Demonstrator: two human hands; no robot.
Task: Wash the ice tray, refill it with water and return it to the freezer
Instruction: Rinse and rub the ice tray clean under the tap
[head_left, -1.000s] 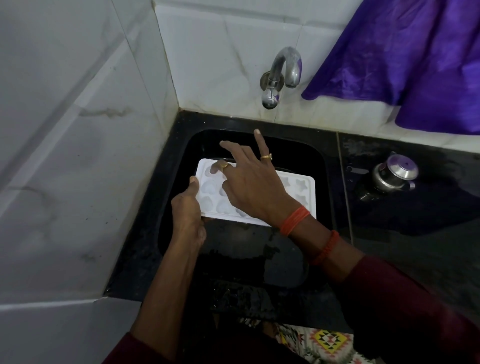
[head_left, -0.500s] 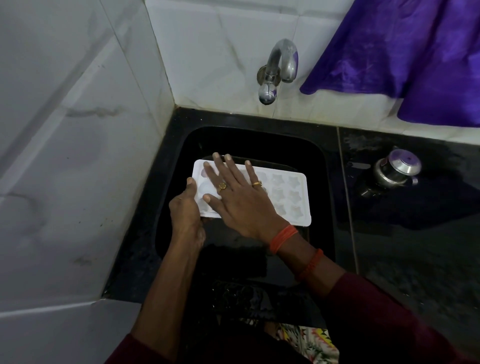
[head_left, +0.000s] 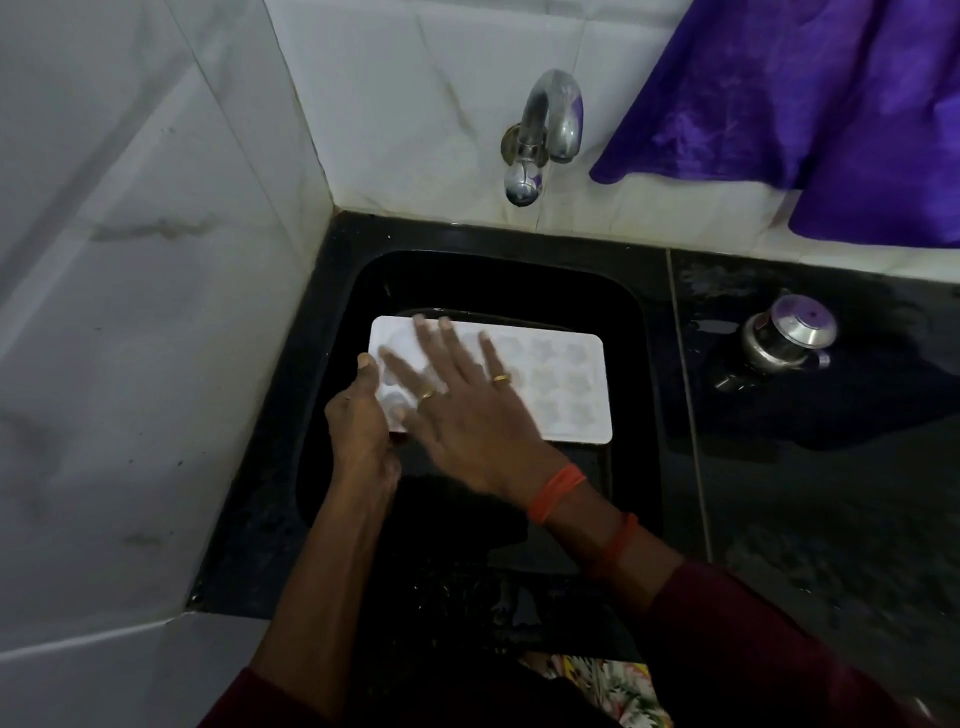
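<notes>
A white ice tray (head_left: 566, 384) with shaped moulds is held level over the black sink (head_left: 628, 322). My left hand (head_left: 361, 415) grips the tray's near left corner, thumb on top of the rim. My right hand (head_left: 462, 400) lies flat on the tray's left half, fingers straight and spread, blurred from motion. It hides the moulds under it. A steel tap (head_left: 545, 130) juts from the tiled wall above the sink; no water stream is visible.
A small steel pot with a lid (head_left: 789, 335) stands on the wet black counter (head_left: 831, 493) to the right. Purple cloth (head_left: 810, 104) hangs at the upper right. White tiled walls (head_left: 130, 312) close off the left and back.
My right hand went from raised, pointing fingers to lying flat on the tray and slid across its left half. My left hand kept its grip on the corner.
</notes>
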